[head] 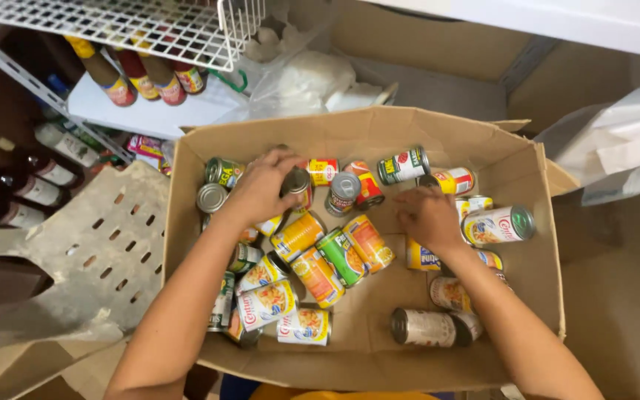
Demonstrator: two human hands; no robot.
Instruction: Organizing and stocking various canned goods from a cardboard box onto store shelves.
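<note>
Two hands (261,189) among boxed cans (342,255)

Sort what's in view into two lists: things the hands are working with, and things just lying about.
In hand:
- left hand gripping an upright can
- right hand resting among the loose cans
- cardboard box that holds them

Lying about:
- sauce bottles under the wire shelf
- dark bottles at left
- perforated plastic panel
- plastic bags behind the box

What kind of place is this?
Likely a pantry or shop stockroom: a cardboard box full of tin cans, sauce bottles on a shelf, a wire rack above.
</note>
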